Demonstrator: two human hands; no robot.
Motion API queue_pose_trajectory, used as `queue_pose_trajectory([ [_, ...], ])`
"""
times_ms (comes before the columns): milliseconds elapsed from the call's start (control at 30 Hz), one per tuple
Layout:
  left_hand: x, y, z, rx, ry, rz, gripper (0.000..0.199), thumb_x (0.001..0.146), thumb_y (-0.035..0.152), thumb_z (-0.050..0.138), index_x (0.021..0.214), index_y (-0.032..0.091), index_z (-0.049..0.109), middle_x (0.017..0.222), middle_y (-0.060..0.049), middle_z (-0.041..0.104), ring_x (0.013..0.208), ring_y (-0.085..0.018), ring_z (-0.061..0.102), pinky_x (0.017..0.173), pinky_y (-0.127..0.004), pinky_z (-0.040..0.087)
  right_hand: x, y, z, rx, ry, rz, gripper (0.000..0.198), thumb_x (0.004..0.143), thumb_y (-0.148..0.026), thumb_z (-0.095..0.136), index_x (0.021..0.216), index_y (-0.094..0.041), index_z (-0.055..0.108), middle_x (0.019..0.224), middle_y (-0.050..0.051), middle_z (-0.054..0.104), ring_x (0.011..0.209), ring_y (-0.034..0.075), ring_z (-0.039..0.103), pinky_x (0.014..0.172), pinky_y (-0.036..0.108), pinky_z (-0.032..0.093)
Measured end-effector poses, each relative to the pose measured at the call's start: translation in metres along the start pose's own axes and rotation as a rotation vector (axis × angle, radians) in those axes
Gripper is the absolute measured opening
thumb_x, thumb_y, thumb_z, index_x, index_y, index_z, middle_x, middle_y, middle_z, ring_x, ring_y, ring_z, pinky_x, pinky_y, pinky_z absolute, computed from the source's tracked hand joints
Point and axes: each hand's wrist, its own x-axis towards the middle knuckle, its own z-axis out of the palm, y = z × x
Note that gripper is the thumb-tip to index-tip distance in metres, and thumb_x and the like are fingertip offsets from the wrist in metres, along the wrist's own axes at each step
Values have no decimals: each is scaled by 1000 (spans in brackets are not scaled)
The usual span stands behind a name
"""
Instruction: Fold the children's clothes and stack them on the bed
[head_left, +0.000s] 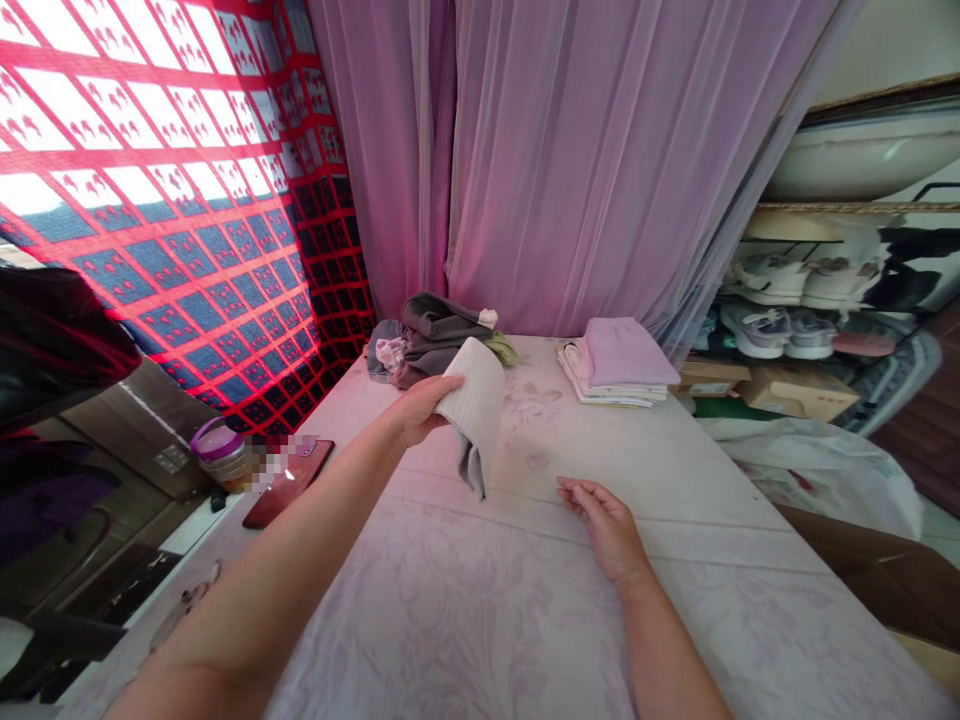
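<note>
My left hand (431, 408) grips a white ribbed cloth (480, 395) by its left edge and holds it above the bed-like flat surface. A grey part of the cloth hangs down underneath; what kind of item it is, I cannot tell. Just behind it lies a loose heap of clothes (435, 330), mostly dark grey, with pink and green pieces. My right hand (604, 520) hovers over the patterned sheet (450, 580), holding nothing, its fingers loosely bent and apart from the cloth. Beyond that hand, a neat stack of folded cloths (626, 360) has a lilac one on top.
On the left edge are a phone (289, 485) and a jar with a purple lid (217, 445). Purple curtains (585, 170) hang along the back. To the right stand a shoe rack with sneakers (780, 330), cardboard boxes (799, 388) and a plastic bag (825, 470).
</note>
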Motion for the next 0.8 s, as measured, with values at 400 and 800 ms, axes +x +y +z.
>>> queue_pose_trajectory([
  [400,-13,-98,-18,544,232,-87,54,82,27,56,134,16,48,129,-15,60,111,-27,61,91,-38,50,6,-1,-27,61,151,-88,34,71,-52,66,84,-20,67,101,12,73,87,24,69,80,41,54],
  [800,16,-116,35,1590,-58,478,53,91,40,43,137,13,49,149,-16,40,141,-31,30,115,-52,20,17,-32,80,-1338,-139,-307,54,93,-33,38,145,-17,39,155,12,29,143,27,22,114,55,14],
])
